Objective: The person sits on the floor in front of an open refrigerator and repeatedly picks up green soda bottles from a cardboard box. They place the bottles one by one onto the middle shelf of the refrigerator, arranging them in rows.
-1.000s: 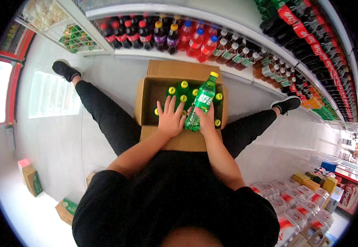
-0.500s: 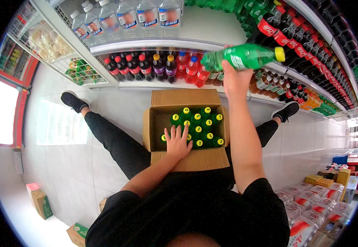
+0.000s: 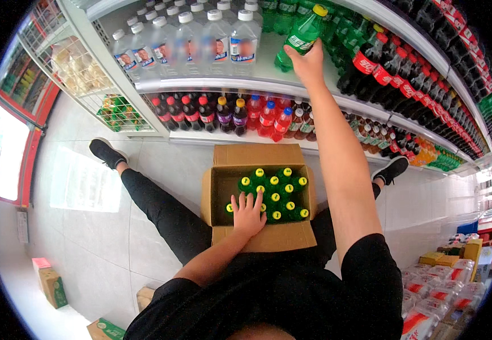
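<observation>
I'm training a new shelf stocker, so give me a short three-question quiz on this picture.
1. True or false: the right hand holds a green bottle up at the shelf.
2. What does the left hand rest on?
A. the floor
B. bottle caps in the cardboard box
C. a shoe
3. Fill in: the caps in the box are ____ in colour.

Key: 1 true; 2 B; 3 yellow.

right hand [image 3: 308,63] raised (grip closed); left hand [image 3: 248,214] flat, low.
</observation>
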Available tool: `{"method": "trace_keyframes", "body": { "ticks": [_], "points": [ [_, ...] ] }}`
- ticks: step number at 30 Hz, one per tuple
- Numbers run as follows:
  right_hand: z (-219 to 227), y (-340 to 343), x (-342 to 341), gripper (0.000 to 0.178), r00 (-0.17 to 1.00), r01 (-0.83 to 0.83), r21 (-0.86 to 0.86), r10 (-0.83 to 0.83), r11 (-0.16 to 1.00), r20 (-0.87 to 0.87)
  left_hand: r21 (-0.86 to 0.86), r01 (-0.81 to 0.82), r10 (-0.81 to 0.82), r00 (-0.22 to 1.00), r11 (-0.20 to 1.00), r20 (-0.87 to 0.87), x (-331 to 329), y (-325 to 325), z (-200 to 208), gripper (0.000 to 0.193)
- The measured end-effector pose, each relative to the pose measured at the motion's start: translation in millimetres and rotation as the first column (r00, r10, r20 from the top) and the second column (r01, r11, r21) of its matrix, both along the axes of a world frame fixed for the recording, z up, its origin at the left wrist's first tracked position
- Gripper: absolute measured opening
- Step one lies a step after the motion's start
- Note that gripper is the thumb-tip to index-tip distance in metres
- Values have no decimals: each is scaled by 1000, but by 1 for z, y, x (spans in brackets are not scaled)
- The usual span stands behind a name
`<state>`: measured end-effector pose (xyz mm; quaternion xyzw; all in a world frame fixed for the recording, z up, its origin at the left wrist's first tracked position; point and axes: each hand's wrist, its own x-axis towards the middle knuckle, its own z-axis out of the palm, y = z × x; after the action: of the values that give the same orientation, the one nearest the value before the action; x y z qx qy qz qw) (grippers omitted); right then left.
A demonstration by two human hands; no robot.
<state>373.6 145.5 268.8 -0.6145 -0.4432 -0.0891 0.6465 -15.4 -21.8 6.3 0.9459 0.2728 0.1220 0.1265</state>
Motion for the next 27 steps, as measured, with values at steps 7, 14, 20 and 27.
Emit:
{"method": "trace_keyframes", "body": {
  "ticks": [7,14,20,27],
  "points": [
    [5,33,12,69,997,62,-111,-57,992,41,-5,10,-10,1000,1000,-25,-4,2,-2,81],
    [-5,66,40,74,996,68,-169,-57,983,66,-49,17,-19,999,999,-37,-2,3,8,83],
    [-8,95,49,78,993,54,-157,-37,986,109,-37,-4,3,1000,999,-30,-2,2,8,83],
    [-38,131,75,87,982,139,-155,-115,978,153,-71,32,-38,996,997,-81,1,5,6,88]
  ]
}}
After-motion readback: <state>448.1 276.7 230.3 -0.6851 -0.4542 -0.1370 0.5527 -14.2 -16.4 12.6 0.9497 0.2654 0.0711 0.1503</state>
